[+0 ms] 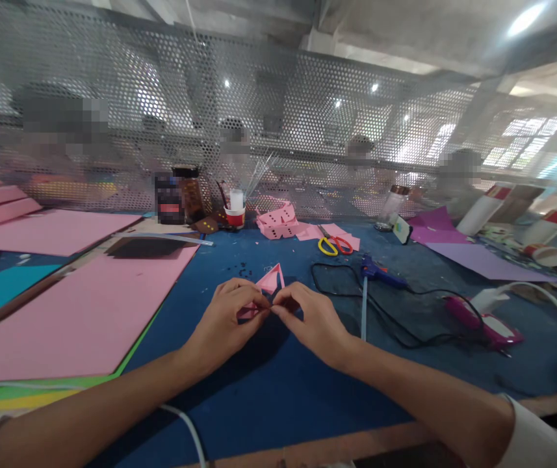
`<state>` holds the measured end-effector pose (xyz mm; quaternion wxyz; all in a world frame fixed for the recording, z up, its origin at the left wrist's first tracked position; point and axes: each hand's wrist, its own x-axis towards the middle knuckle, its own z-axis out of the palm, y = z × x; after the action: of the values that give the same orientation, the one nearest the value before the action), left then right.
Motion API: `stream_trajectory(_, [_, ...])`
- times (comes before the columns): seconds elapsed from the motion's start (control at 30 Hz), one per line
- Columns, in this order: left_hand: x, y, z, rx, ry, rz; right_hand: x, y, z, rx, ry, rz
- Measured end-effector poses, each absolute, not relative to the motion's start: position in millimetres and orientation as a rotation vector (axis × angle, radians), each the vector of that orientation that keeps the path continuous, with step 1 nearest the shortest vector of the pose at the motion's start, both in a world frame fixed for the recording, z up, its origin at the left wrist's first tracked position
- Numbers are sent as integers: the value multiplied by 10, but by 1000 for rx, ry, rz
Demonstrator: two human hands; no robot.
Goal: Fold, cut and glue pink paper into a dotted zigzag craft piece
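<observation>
A folded pink paper piece (269, 281) is gripped between the pinched fingertips of the left hand (229, 315) and right hand (313, 320) over the blue tabletop (263, 403).

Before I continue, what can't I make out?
All head view:
- Near part of the pink folded paper: behind the left hand.
- Anything pinched by the right hand: too small.
- Teal sheet: cut off by left edge.
- Beyond the perforated screen: blurred.
</observation>
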<state>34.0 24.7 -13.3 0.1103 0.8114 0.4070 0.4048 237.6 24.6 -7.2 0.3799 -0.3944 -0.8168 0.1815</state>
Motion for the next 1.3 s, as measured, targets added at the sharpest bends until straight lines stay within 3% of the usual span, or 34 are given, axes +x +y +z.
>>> stream_trajectory(0.3, [323,262,-112,2379,1215,1192,2361,283,-35,-966,-1927,743])
stream_trajectory(0.73, [315,275,-137,2421,1235,1191,2410,243,-39,-990,-2154,341])
stream_trajectory(1.3, [339,256,-93,2558,1188,1164,2397,228,-32,-994,-2218,263])
